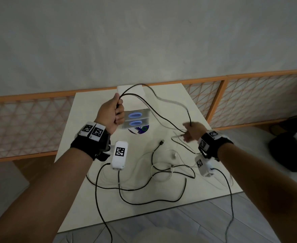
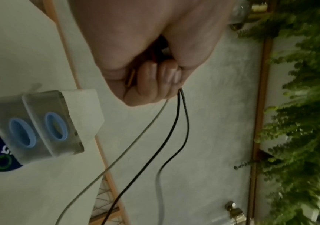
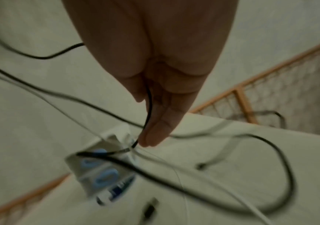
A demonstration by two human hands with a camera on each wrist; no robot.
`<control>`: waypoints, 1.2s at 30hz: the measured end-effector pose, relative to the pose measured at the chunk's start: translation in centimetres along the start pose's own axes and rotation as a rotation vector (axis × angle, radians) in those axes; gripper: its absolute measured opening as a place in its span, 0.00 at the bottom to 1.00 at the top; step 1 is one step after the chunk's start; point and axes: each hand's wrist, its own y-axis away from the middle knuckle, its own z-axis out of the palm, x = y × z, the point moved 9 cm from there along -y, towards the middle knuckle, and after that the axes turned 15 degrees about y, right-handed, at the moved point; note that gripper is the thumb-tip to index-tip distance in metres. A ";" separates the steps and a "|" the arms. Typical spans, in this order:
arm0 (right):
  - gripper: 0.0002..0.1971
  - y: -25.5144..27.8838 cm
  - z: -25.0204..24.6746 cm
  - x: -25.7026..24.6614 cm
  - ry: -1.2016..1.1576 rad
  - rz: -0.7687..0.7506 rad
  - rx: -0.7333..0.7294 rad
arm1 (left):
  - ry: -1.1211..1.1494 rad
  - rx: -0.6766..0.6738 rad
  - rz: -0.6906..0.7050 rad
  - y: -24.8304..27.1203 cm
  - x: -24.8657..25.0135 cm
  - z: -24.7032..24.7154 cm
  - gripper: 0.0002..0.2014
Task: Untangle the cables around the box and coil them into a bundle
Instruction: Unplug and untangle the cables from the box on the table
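Up in the middle of the head view, the left hand (image 1: 111, 112) is a closed fist around black cable (image 1: 163, 118) strands and one pale strand, which leave the fist by the fingertips (image 2: 166, 76) and arc off toward the right of the frame. The right hand (image 1: 194, 131) is motion-blurred; its fingers (image 3: 159, 124) lie straight and close together with a black strand running along them, and whether they pinch it I cannot tell. The box (image 1: 137, 121), clear with two blue rings, sits on the table (image 1: 179, 95) toward its far edge, just right of the left fist. More black and white cable (image 1: 161, 170) lies looped across the table's near half, one black loop reaching almost to the near edge, with bare tabletop at the far right corner. A wooden lattice rail (image 1: 249, 95) runs behind the table.
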 end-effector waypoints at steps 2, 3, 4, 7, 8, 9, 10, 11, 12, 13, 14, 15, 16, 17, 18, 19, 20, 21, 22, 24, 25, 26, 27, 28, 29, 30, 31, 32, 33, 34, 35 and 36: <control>0.17 0.7 -2.3 -5.1 -0.167 -0.165 0.062 | -0.043 0.018 -0.009 -0.1 -0.7 -0.1 0.20; 0.16 1.4 -3.9 -7.9 -0.254 -0.261 0.106 | -0.052 0.023 -0.013 -0.1 -0.9 -0.2 0.21; 0.14 2.3 -5.7 -10.3 -0.346 -0.349 0.156 | -0.057 0.026 -0.014 0.0 -1.1 -0.2 0.21; 0.08 3.9 -9.8 -14.2 -0.576 -0.482 0.280 | -0.056 0.027 0.007 0.1 -1.1 -0.2 0.22; 0.10 3.8 -10.0 -14.1 -0.576 -0.482 0.287 | -0.050 0.030 0.018 0.2 -0.9 -0.3 0.23; 0.18 3.6 -9.5 -13.4 -0.439 -0.445 0.307 | -0.045 0.036 0.028 0.3 -0.8 -0.3 0.23; 0.29 3.1 -8.3 -11.9 -0.185 -0.376 0.323 | -0.044 0.044 0.035 0.4 -0.7 -0.4 0.23; 0.37 2.7 -6.5 -9.9 0.072 -0.299 0.305 | -0.050 0.053 0.041 0.4 -0.6 -0.6 0.24; 0.40 2.3 -4.0 -7.5 0.266 -0.222 0.237 | -0.063 0.062 0.043 0.4 -0.6 -0.8 0.24; 0.37 2.4 -1.1 -5.1 0.437 -0.160 0.115 | -0.081 0.070 0.044 0.4 -0.7 -1.0 0.24; 0.30 3.0 2.4 -2.7 0.635 -0.143 -0.052 | -0.100 0.077 0.039 0.4 -0.8 -1.2 0.23; 0.25 3.9 5.8 -0.6 0.811 -0.160 -0.219 | -0.112 0.083 0.028 0.4 -1.1 -1.4 0.23; 0.22 5.2 8.6 1.2 0.941 -0.199 -0.335 | -0.116 0.088 0.009 0.3 -1.4 -1.6 0.23; 0.21 6.4 11.0 2.3 1.013 -0.268 -0.394 | -0.116 0.091 -0.013 0.3 -1.7 -1.7 0.24; 0.22 7.2 12.8 3.2 1.026 -0.327 -0.416 | -0.113 0.094 -0.033 0.3 -2.0 -1.9 0.24; 0.24 7.9 14.3 3.8 1.024 -0.374 -0.425 | -0.108 0.098 -0.047 0.3 -2.1 -2.0 0.24; 0.25 8.3 15.4 4.3 1.045 -0.410 -0.437 | -0.103 0.102 -0.053 0.3 -2.2 -2.0 0.24; 0.25 8.5 16.3 4.6 1.085 -0.436 -0.442 | -0.099 0.106 -0.054 0.3 -2.1 -1.9 0.24; 0.23 8.8 16.9 4.8 1.133 -0.458 -0.437 | -0.096 0.110 -0.052 0.3 -2.1 -1.9 0.24; 0.19 9.5 17.4 4.9 1.207 -0.485 -0.399 | -0.086 0.116 -0.054 0.2 -2.0 -1.8 0.24; 0.18 9.8 17.5 4.9 1.225 -0.507 -0.387 | -0.070 0.113 -0.067 0.2 -2.0 -1.7 0.24; 0.16 10.1 17.4 4.9 1.228 -0.523 -0.387 | -0.043 0.105 -0.091 0.1 -2.2 -1.6 0.24; 0.15 10.3 17.1 4.4 1.189 -0.530 -0.388 | -0.010 0.090 -0.122 0.1 -2.5 -1.5 0.24; 0.13 10.2 16.5 3.7 1.102 -0.530 -0.374 | 0.017 0.074 -0.147 0.2 -2.7 -1.4 0.23; 0.11 9.8 15.5 2.4 0.957 -0.515 -0.341 | 0.029 0.064 -0.156 0.2 -2.8 -1.3 0.21; 0.09 9.2 14.0 1.0 0.773 -0.466 -0.295 | 0.022 0.063 -0.148 0.3 -2.8 -1.3 0.19; 0.07 8.4 12.3 -0.3 0.575 -0.391 -0.252 | 0.002 0.069 -0.128 0.2 -2.8 -1.4 0.17; 0.05 7.7 10.7 -1.6 0.388 -0.321 -0.228 | -0.024 0.077 -0.101 0.2 -2.8 -1.5 0.16; 0.06 7.1 9.2 -2.8 0.222 -0.261 -0.223 | -0.054 0.088 -0.074 0.2 -2.9 -1.5 0.15; 0.06 6.8 8.1 -3.8 0.049 -0.204 -0.245 | -0.089 0.099 -0.052 0.2 -3.0 -1.5 0.16; 0.05 6.9 7.1 -4.9 -0.136 -0.151 -0.284 | -0.137 0.101 -0.032 0.3 -3.2 -1.3 0.16; 0.04 7.4 6.3 -6.0 -0.307 -0.100 -0.329 | -0.197 0.096 -0.010 0.4 -3.4 -1.0 0.16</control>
